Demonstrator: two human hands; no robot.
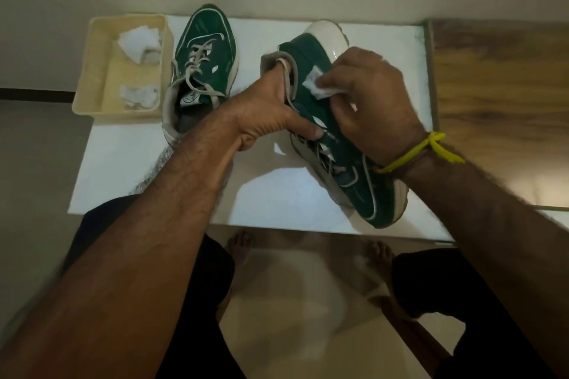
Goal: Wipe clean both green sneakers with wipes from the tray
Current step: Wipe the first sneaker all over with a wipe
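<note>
A glossy white rectangular tabletop [147,163] stands before a pale wall, with wood grain to its right. On it, the left hand [271,111] grips a green suede sneaker with a cream sole [348,144] by its collar, fingers inside the opening, thumb on the laces. The right hand [375,101], a yellow thread band [412,154] at its wrist, pinches a crumpled white wipe [320,86] against that shoe's side. A 2nd matching green sneaker [206,49] lies beside a cream plastic tray [89,71] holding 2 wipe clumps [140,43].
</note>
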